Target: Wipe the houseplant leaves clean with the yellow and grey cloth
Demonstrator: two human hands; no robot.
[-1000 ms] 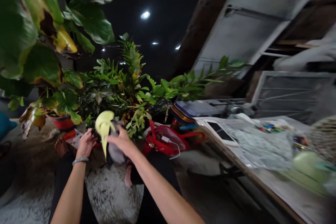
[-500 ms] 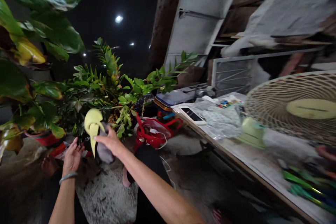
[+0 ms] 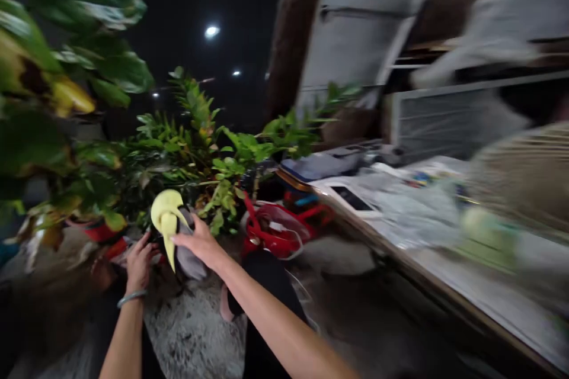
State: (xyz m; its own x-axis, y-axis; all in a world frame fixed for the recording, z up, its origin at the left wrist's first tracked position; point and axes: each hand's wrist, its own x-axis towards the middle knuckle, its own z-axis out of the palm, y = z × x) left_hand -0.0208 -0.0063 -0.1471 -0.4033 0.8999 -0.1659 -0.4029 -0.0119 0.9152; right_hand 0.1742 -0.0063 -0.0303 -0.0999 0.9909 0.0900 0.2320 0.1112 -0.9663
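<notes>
A pale yellow curved piece [image 3: 167, 211] with a pointed strip hanging down lies against a grey rounded object [image 3: 190, 260], low in front of the plants. My right hand [image 3: 201, 241] grips these two from the right, its thumb over the yellow strip. What the grey object is, I cannot make out. Just left of the yellow piece is my left hand [image 3: 139, 262], palm inward, fingers loosely apart and pointing up, with a bracelet [image 3: 131, 298] on the wrist. Its fingertips are partly blurred against the dark leaves.
Leafy potted plants [image 3: 178, 160] stand ahead. A red basket [image 3: 278, 231] with a white cable sits right of my hands. On the long table [image 3: 427, 275] at right lie a phone [image 3: 351, 198], plastic bags [image 3: 404, 207] and a blurred fan [image 3: 528, 183].
The whole view has shifted, so the scene appears farther right and more blurred. My left fingers are nearer the yellow piece. My right hand keeps its grip.
</notes>
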